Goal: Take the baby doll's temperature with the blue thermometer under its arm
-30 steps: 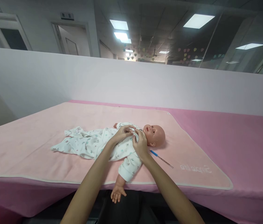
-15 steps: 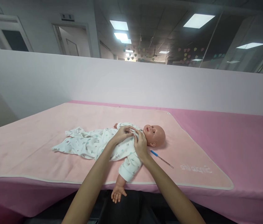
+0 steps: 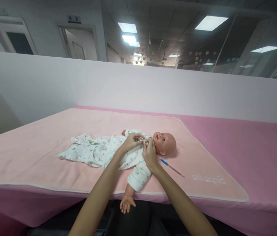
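A baby doll (image 3: pixel 165 143) lies on its back, head to the right. It wears a white printed baby outfit (image 3: pixel 128 160), its near arm stretched toward the table's front edge. Over the chest, my left hand (image 3: pixel 132 142) pinches a thin white bit of the outfit close to the neck. My right hand (image 3: pixel 150 153) is closed at the same place, just below the doll's chin, thumb and fingers pressed together on the cloth. Whether that bit is a tie or an edge of the fabric is too small to tell. Both hands' fingertips almost meet.
A thermometer-like stick with a blue end (image 3: pixel 172 168) lies right of the doll's shoulder. Under the doll is a pale pink mat (image 3: pixel 40 144) on a darker pink cover (image 3: pixel 263 157). A low white wall (image 3: pixel 138 87) stands behind, with glass above it.
My fingers have closed more tightly near the doll's neck, and a thin white bit of cloth now shows between them. The whole view has shifted slightly; the doll lies as before.
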Available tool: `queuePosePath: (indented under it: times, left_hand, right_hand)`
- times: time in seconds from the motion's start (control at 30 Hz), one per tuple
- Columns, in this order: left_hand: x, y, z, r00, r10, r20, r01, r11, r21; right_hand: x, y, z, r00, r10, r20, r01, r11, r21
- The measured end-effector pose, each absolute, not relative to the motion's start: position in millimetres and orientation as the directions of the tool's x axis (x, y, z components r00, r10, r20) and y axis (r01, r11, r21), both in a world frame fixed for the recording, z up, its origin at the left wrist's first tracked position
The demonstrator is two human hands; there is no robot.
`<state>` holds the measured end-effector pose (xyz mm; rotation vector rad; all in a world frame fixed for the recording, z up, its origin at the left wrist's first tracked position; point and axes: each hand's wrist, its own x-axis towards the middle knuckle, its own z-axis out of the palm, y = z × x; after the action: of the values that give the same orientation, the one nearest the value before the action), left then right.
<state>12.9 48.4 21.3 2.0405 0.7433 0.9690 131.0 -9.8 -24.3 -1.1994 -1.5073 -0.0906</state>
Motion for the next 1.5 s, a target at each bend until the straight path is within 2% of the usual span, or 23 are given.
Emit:
queuePosePath:
  times: [0.27,0.63,1.03,1.3,1.5]
  left_hand:
    - [13.1,50.1,19.6,0.559,0.726,0.4,0.16,-0.568,0.807]
    - [14.7,52.2,17.6,0.549,0.721,0.423,0.165,-0.59,0.791]
    - [14.7,48.6,22.2,0.535,0.723,0.436,0.163,-0.595,0.787]
    - [15.2,49.4,21.1,0.553,0.727,0.407,0.14,-0.563,0.815]
    - [14.6,49.2,21.4,0.551,0.729,0.407,0.143,-0.563,0.814]
  right_hand:
    - [131.6,-12.1,-20.2,0.166,0.627,0.761,0.696,0.473,-0.541]
    - [134.2,-9.4,-20.0,0.251,0.654,0.714,0.563,0.501,-0.657]
    - [133.1,-13.6,-14.2,0.236,0.636,0.734,0.549,0.536,-0.641]
    - [133.2,-12.2,-16.3,0.226,0.599,0.768,0.619,0.52,-0.588]
    - [134.5,-10.8,-17.4,0.246,0.631,0.735,0.558,0.528,-0.64]
